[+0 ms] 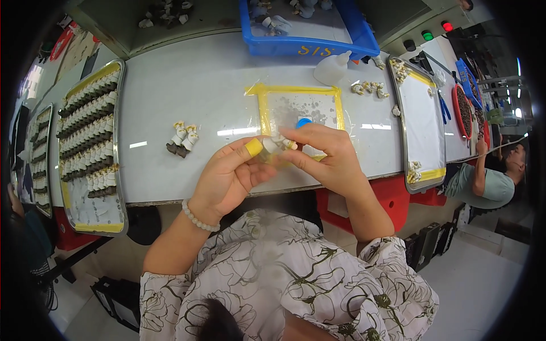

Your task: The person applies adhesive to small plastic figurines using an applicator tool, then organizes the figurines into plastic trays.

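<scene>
My left hand point(224, 179), with yellow tape round the thumb, is closed on a small white figurine point(271, 146) above the table's near edge. From the other side, my right hand point(330, 156) pinches a small white-and-yellow piece point(290, 145) against the figurine's end. Whether the two are joined cannot be made out. Just beyond my fingers is a blue round cap point(304, 122) inside a yellow-taped square point(300, 90) spotted with wet marks. To the left, a few figurines point(183, 138) with white bodies, dark bases and yellowish tops lie together.
Rows of similar figurines fill a metal tray point(121, 207) at left. At right, another tray point(424, 125) holds small white-and-yellow pieces, with more pieces point(369, 89) beside it. A white squeeze bottle point(331, 69) stands before a blue bin point(310, 46). A co-worker point(483, 184) sits far right.
</scene>
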`<state>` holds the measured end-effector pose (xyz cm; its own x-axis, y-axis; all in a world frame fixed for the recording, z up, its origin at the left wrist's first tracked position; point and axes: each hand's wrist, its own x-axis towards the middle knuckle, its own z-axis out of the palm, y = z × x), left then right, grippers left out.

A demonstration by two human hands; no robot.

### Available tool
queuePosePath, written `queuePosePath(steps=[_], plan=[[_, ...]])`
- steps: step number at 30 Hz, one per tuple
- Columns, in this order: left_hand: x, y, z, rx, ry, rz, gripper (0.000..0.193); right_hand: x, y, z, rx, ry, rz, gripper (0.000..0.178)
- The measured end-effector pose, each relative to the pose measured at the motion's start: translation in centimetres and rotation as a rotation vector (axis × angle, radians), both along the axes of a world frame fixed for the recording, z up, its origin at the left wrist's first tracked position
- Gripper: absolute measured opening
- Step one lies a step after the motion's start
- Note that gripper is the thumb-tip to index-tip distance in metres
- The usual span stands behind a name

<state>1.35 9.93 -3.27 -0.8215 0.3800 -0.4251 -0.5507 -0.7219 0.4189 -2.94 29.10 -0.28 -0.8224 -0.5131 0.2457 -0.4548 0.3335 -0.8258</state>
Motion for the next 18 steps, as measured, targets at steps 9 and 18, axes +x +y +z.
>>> queuePosePath(steps=[9, 18], plan=[[-0.1, -0.5, -0.6, 0.14, 0.058, -0.055, 0.032, -0.4, -0.4, 0.7, 0.014, 0.024, 0.007, 0.029], [0.0, -0.3, -1.3, 0.025, 0.091, -0.049, 0.031, -0.5, -0.2, 1.0, 0.111, 0.012, 0.026, 0.028]])
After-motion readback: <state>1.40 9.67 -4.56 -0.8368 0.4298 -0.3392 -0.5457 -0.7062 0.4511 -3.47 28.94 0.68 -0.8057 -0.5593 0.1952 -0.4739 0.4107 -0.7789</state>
